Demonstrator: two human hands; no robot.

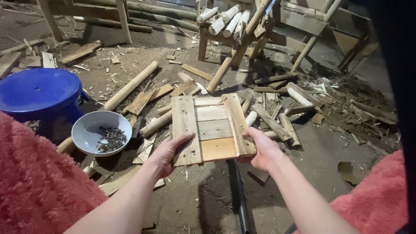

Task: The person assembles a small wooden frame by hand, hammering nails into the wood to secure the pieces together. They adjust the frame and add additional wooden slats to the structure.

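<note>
A small wooden slat panel (211, 129), two upright battens nailed across pale and orange-brown boards, is held flat above the dirt floor (203, 203). The left hand (167, 154) clamps its near left corner, thumb on top; the right hand (262, 149) grips the near right corner. A white bowl of nails (100, 132) sits to the left, beside a blue stool (41, 92).

You grip the slatted wooden panel (212, 129) at its near corners, left hand (167, 152) on the left corner, right hand (262, 149) on the right. Left of your grip sits a bowl (89, 128) with nails (112, 138) in it; a stool (39, 92) stands left of and behind it. A long pole (130, 86) lies behind-left. Wood offcuts (277, 119) lie right of and beyond the panel. A rack of logs (225, 19) stands far behind.
</note>
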